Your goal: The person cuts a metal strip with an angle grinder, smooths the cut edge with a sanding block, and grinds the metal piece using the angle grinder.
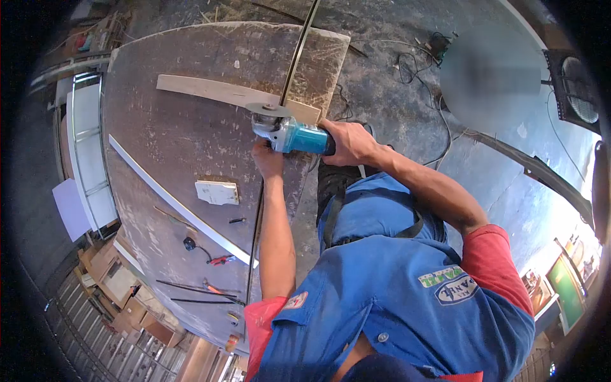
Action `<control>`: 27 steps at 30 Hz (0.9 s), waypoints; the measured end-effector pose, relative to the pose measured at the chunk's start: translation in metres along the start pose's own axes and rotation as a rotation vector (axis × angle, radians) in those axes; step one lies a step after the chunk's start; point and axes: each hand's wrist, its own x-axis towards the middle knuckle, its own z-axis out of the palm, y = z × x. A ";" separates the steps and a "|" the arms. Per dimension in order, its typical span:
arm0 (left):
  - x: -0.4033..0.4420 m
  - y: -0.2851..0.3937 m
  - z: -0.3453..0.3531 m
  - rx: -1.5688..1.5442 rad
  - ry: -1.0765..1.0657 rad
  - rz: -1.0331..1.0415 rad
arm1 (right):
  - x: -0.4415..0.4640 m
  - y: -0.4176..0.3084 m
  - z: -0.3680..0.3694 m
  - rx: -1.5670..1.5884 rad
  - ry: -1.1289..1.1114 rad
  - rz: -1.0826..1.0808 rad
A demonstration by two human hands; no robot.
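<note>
My right hand [350,143] is wrapped around the rear body of a teal angle grinder [305,138]. The grinder's round disc [270,109] lies at a long thin metal bar [299,54], which runs from the top edge down past my left wrist. Just below the grinder's metal head, my left hand [268,159] is closed where the bar passes, its fingers partly hidden by the tool. Under the disc and bar lies a pale curved wood strip [213,88]. Whether the disc touches the bar cannot be made out.
On the worn brown table [153,121] lie a long white strip [178,197], a small white board [217,192], red-handled pliers [221,260] and thin dark rods [197,300]. Cables [439,121] trail over the floor to the right. A metal frame [89,137] stands beyond the table's left side.
</note>
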 end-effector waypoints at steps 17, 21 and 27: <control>-0.003 -0.003 -0.006 0.106 -0.026 -0.007 | 0.005 0.009 0.001 0.079 -0.018 -0.011; -0.003 0.014 -0.007 0.123 -0.043 -0.094 | 0.004 0.007 0.001 0.101 0.000 -0.011; -0.003 0.011 -0.011 0.190 -0.048 -0.088 | 0.003 0.005 -0.003 0.085 -0.010 -0.005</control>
